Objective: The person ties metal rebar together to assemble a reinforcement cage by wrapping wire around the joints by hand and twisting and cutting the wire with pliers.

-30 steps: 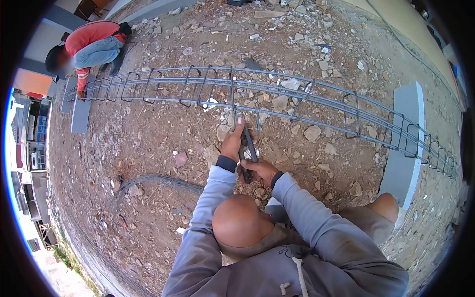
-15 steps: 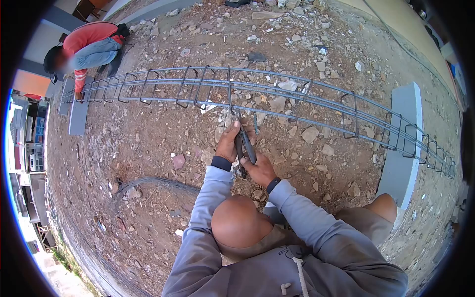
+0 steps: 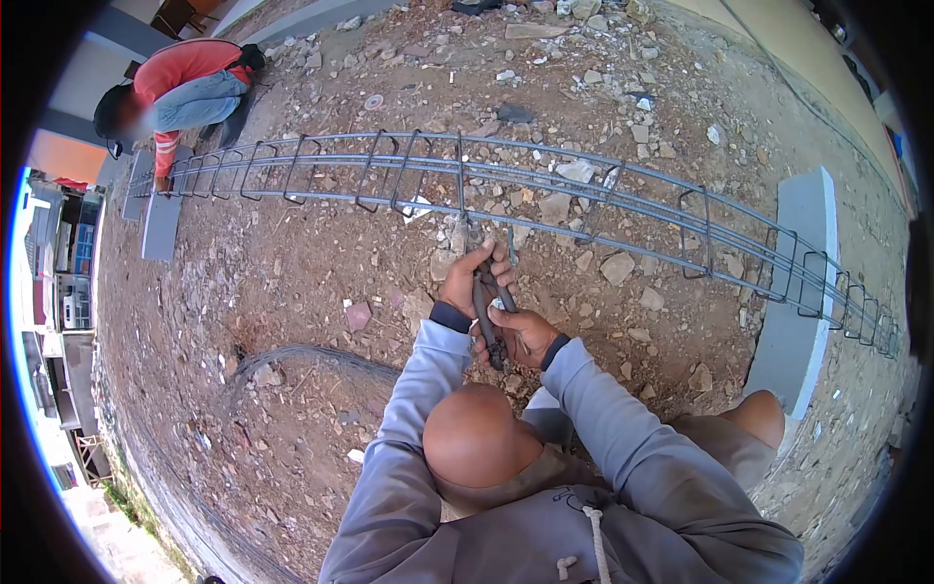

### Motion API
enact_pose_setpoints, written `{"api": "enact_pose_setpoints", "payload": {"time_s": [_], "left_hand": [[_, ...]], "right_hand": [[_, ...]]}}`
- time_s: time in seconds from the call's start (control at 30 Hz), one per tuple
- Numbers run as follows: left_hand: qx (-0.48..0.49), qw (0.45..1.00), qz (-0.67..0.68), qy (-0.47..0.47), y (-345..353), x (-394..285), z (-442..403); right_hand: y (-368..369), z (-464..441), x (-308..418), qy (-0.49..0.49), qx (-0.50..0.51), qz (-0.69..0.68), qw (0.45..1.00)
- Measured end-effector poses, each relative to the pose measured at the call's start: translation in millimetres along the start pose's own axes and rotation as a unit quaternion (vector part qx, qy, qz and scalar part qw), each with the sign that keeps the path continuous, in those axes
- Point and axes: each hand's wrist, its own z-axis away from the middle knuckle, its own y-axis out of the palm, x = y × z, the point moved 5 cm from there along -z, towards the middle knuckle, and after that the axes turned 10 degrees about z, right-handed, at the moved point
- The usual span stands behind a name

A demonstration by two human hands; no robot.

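Note:
In front of me is a long rebar cage (image 3: 545, 180) of ribbed bars with bent stirrups. My left hand (image 3: 471, 280) is wrapped around the upper part of dark-handled pliers (image 3: 482, 304), just below the cage's near bar. My right hand (image 3: 525, 336) closes on the lower end of the same pliers, its thumb along the handle and fingers partly behind it. The tool's head points at the foot of a stirrup (image 3: 460, 175); whether it grips any wire there is too small to tell.
Grey blocks support the cage, one (image 3: 793, 292) at right, another (image 3: 161, 224) at left. A crouching co-worker (image 3: 190, 92) in a red top reaches to the cage's left end. A bundle of thin wire (image 3: 302, 355) lies on the rubble-strewn ground (image 3: 292, 292).
My right hand has moved slightly down and right, towards the handle end. The pliers have turned a little in my hands. The view has shifted slightly; the co-worker stays crouched.

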Motion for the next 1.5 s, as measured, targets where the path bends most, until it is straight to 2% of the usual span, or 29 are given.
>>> {"api": "enact_pose_setpoints", "payload": {"time_s": [0.03,0.13,0.17,0.27,0.3,0.4,0.43,0.47,0.53,0.67,0.73,0.87,0.97,1.03,1.1,1.13,1.17,1.23,1.27,1.3,1.33,1.4,1.47,1.5], "left_hand": [[-0.085,0.996,-0.033,0.021,2,-1,1],[-0.144,0.978,-0.151,0.015,-2,-12,7],[-0.203,0.963,-0.177,0.031,-6,-13,9],[-0.311,0.906,-0.271,0.092,-6,-15,10],[-0.302,0.89,-0.321,0.119,-29,-18,2],[-0.334,0.759,-0.532,0.172,-47,-24,-3],[-0.331,0.605,-0.692,0.212,-46,-31,-4],[-0.349,0.607,-0.685,0.202,-58,-31,-6],[-0.385,0.609,-0.67,0.179,-34,-30,2],[-0.413,0.584,-0.67,0.198,-11,-29,10],[-0.413,0.563,-0.685,0.207,-8,-31,11],[-0.397,0.544,-0.721,0.163,0,-30,11],[-0.418,0.527,-0.719,0.175,0,-30,11],[-0.421,0.503,-0.736,0.17,3,-29,14],[-0.431,0.517,-0.722,0.161,11,-29,22],[-0.436,0.524,-0.715,0.158,15,-31,25],[-0.397,0.63,-0.649,0.156,8,-33,26],[-0.295,0.811,-0.484,0.142,0,-36,25],[-0.245,0.88,-0.394,0.104,-2,-31,20],[-0.192,0.933,-0.297,0.064,0,-25,17],[-0.137,0.971,-0.195,0.023,4,-19,16],[-0.112,0.983,-0.147,-0.003,3,-18,13],[-0.092,0.991,-0.095,-0.029,-3,-14,12],[-0.163,0.968,-0.188,-0.007,-7,-17,15]], "right_hand": [[-3,-2,-4,0.01,-0.03,0.03,0.999],[-17,-8,-10,-0.019,-0.145,0.183,0.972],[-21,-8,-11,-0.038,-0.184,0.245,0.951],[4,8,3,-0.047,-0.262,0.421,0.867],[10,11,4,-0.063,-0.33,0.481,0.81],[-23,-27,-27,-0.012,-0.363,0.441,0.82],[-29,-32,-29,-0.024,-0.378,0.442,0.813],[-36,-41,-37,-0.046,-0.386,0.411,0.824],[-42,-55,-51,-0.087,-0.401,0.346,0.844],[-43,-58,-54,-0.111,-0.414,0.384,0.818],[-35,-56,-48,-0.143,-0.399,0.382,0.821],[-33,-57,-44,-0.164,-0.385,0.381,0.824],[-35,-64,-52,-0.186,-0.362,0.322,0.855],[-20,-56,-40,-0.274,-0.329,0.402,0.81],[-13,-51,-40,-0.21,-0.284,0.345,0.87],[-6,-45,-35,-0.098,-0.25,0.244,0.932],[1,-39,-38,0.016,-0.209,0.136,0.968],[11,-33,-35,0.044,-0.039,0.005,0.998],[16,-26,-32,0.058,0.046,-0.06,0.995],[18,-19,-25,0.044,0.093,-0.058,0.993],[18,-15,-24,0.055,0.07,-0.042,0.995],[15,-12,-17,0.07,0.026,-0.006,0.997],[1,-19,-13,0.042,-0.026,0.115,0.992],[1,-18,-12,0.03,-0.051,0.172,0.983]]}}
